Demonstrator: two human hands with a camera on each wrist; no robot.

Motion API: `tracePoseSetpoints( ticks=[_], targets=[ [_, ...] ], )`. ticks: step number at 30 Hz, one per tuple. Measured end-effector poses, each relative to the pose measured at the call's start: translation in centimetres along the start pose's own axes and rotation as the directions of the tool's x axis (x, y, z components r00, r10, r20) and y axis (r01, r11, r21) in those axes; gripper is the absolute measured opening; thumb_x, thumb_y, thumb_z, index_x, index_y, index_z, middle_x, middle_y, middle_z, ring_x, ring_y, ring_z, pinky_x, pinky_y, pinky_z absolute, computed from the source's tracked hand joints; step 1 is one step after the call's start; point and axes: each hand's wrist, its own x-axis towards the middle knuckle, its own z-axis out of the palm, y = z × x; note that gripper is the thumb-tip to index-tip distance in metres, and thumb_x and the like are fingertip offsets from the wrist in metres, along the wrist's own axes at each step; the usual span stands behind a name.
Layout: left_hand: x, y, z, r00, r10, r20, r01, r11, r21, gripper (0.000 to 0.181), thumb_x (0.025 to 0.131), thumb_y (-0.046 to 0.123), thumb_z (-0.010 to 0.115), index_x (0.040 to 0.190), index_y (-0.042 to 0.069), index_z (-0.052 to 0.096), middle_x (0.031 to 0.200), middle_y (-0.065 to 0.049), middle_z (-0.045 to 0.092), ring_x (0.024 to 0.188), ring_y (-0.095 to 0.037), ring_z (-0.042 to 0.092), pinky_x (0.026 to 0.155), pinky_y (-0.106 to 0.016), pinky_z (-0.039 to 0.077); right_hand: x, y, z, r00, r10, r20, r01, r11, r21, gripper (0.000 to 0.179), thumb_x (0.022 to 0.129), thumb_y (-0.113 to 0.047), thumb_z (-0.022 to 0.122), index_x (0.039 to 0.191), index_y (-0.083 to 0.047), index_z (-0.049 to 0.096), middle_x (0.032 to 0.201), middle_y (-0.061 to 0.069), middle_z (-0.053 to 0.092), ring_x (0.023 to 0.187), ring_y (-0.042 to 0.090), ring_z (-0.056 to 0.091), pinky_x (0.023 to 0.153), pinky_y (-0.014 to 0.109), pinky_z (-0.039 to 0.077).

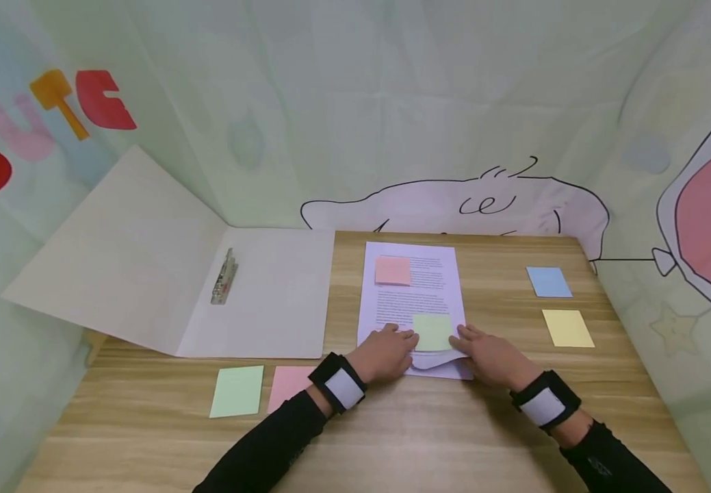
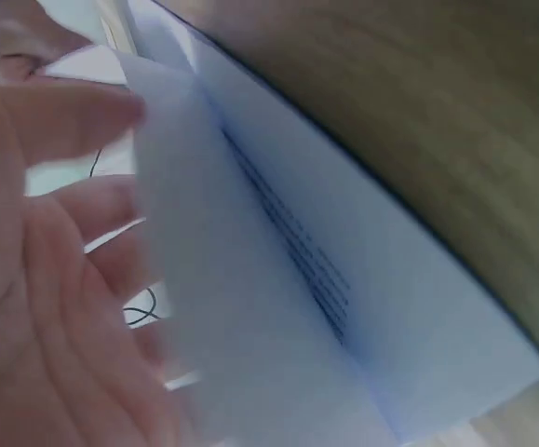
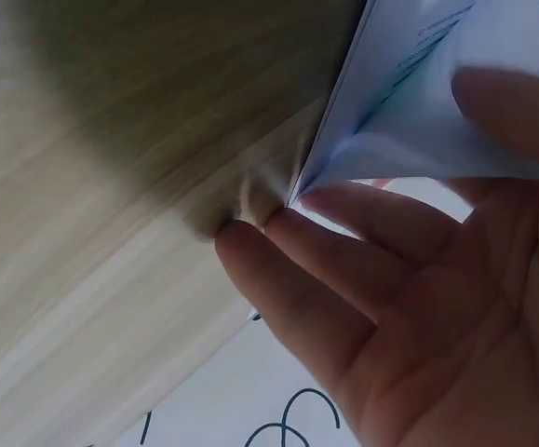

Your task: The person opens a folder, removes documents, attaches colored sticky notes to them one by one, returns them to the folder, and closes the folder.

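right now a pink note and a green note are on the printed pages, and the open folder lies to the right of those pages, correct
Not quite: the open folder lies to the left of the printed pages, as the head view shows. The pink note and the green note are on the pages, as you say.

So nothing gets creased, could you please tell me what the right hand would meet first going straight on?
The right hand would likely meet the green note on the printed sheet, though depth is unclear.
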Motion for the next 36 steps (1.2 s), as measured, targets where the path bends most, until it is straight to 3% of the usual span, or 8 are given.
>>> tracePoseSetpoints(
  ticks=[5, 9, 14, 17, 23, 27, 30, 36],
  targets=[
    [-0.2, 0.8, 0.8, 0.999, -0.019, -0.038, 0.019, 1.000, 0.009, 0.061, 0.088, 0.050, 0.060, 0.135, 0.013, 0.052, 0.130, -0.004, 0.055, 0.115, -0.028, 0.049, 0.082, -0.040, 0.049, -0.8, -0.3, -0.1, 0.991, -0.043, -0.126, 0.045, 0.999, 0.013, 0.039, 0.087, -0.006, 0.066, 0.125, -0.003, 0.061, 0.126, 0.028, 0.053, 0.109, 0.040, 0.057, 0.085, 0.048, 0.048],
    [-0.6, 1.2, 1.4, 0.992, -0.018, -0.123, 0.021, 1.000, 0.022, 0.041, 0.091, 0.035, 0.061, 0.127, 0.015, 0.058, 0.112, -0.003, 0.061, 0.094, -0.023, 0.056, 0.064, -0.033, 0.051, -1.6, -1.0, -0.6, 0.973, -0.037, -0.226, 0.050, 0.997, 0.052, 0.039, 0.086, -0.007, 0.067, 0.125, -0.005, 0.062, 0.130, 0.027, 0.051, 0.105, 0.039, 0.059, 0.081, 0.048, 0.050],
    [-1.4, 0.5, 0.5, 0.980, -0.019, -0.200, -0.022, 0.979, -0.202, 0.027, 0.095, 0.015, 0.052, 0.119, 0.015, 0.065, 0.099, 0.001, 0.066, 0.082, -0.015, 0.059, 0.064, -0.029, 0.049, -2.1, -1.4, -1.1, 0.926, 0.116, -0.359, -0.076, 0.989, 0.124, 0.048, 0.088, -0.014, 0.067, 0.131, 0.004, 0.053, 0.136, 0.028, 0.044, 0.108, 0.042, 0.056, 0.080, 0.050, 0.049],
    [-2.2, -0.3, -0.8, 0.977, -0.031, -0.210, -0.057, 0.914, -0.402, 0.024, 0.097, 0.014, 0.049, 0.112, 0.012, 0.068, 0.089, 0.003, 0.065, 0.073, -0.009, 0.055, 0.065, -0.025, 0.045, -1.8, -1.2, -1.0, 0.911, 0.228, -0.343, -0.181, 0.970, 0.165, 0.057, 0.090, -0.018, 0.065, 0.134, 0.011, 0.043, 0.138, 0.031, 0.039, 0.114, 0.045, 0.051, 0.084, 0.053, 0.046],
    [-4.0, -1.9, -3.2, 0.992, -0.040, -0.118, -0.055, 0.702, -0.710, 0.023, 0.099, 0.021, 0.048, 0.105, 0.007, 0.065, 0.067, 0.002, 0.047, 0.058, -0.007, 0.042, 0.052, -0.022, 0.036, -0.8, -0.2, 0.5, 0.954, 0.249, -0.168, -0.227, 0.964, 0.136, 0.057, 0.088, -0.022, 0.067, 0.131, 0.009, 0.047, 0.138, 0.036, 0.034, 0.124, 0.051, 0.037, 0.090, 0.056, 0.042],
    [-4.8, -3.1, -4.7, 0.997, -0.021, -0.071, -0.043, 0.605, -0.795, 0.035, 0.100, 0.028, 0.046, 0.117, 0.001, 0.061, 0.093, -0.006, 0.062, 0.077, -0.010, 0.053, 0.065, -0.025, 0.045, -0.1, 0.1, 1.0, 0.974, 0.212, -0.085, -0.201, 0.972, 0.121, 0.066, 0.084, -0.029, 0.071, 0.136, 0.003, 0.046, 0.143, 0.033, 0.030, 0.127, 0.053, 0.031, 0.092, 0.058, 0.039],
    [-5.3, -4.1, -5.7, 0.998, -0.022, -0.057, -0.036, 0.548, -0.836, 0.042, 0.101, 0.031, 0.044, 0.130, 0.003, 0.054, 0.119, -0.008, 0.060, 0.099, -0.013, 0.056, 0.085, -0.034, 0.047, 0.5, 0.2, 1.0, 0.982, 0.181, -0.048, -0.174, 0.978, 0.116, 0.073, 0.082, -0.032, 0.073, 0.140, 0.000, 0.043, 0.147, 0.032, 0.024, 0.130, 0.055, 0.024, 0.095, 0.060, 0.035],
    [-6.4, -7.4, -7.6, 0.996, -0.057, -0.063, -0.036, 0.389, -0.920, 0.042, 0.101, 0.031, 0.044, 0.126, -0.002, 0.054, 0.115, -0.013, 0.061, 0.101, -0.020, 0.059, 0.087, -0.038, 0.047, 0.9, 0.3, 0.7, 0.992, 0.117, -0.039, -0.114, 0.991, 0.070, 0.078, 0.078, -0.033, 0.077, 0.140, 0.000, 0.043, 0.146, 0.034, 0.024, 0.129, 0.057, 0.022, 0.096, 0.060, 0.034]
  ],
)
